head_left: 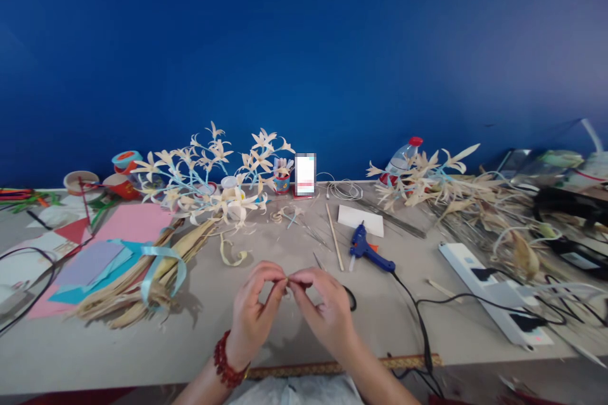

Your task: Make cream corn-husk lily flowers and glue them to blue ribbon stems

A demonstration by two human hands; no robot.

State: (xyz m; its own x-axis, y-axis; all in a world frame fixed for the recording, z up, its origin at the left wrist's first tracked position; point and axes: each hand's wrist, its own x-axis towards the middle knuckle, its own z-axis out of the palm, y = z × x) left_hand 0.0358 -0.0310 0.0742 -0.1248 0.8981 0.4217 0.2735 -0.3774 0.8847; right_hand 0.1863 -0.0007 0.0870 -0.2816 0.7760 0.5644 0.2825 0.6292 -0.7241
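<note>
A small pale strip (287,281) is being pinched between the fingertips of the left hand (254,310) and the right hand (323,307). Both hands are closed on it, and it is being held just above the table (213,342), in the middle near the front edge. The piece is judged to be at an early stage, since no petal form is being shown by it yet. Further out, finished work is being displayed by the flower branches (209,171) at the back and by a heap of flowers (427,183) to the right. A bundle of dried leaves (137,291) is lying unused at the left, so much is judged to be left. A glue gun (368,252) is lying beyond the right hand. The strip is being largely covered by the fingers, so its shape cannot be told, and a black loop (351,299) is being half hidden behind the right hand.
</note>
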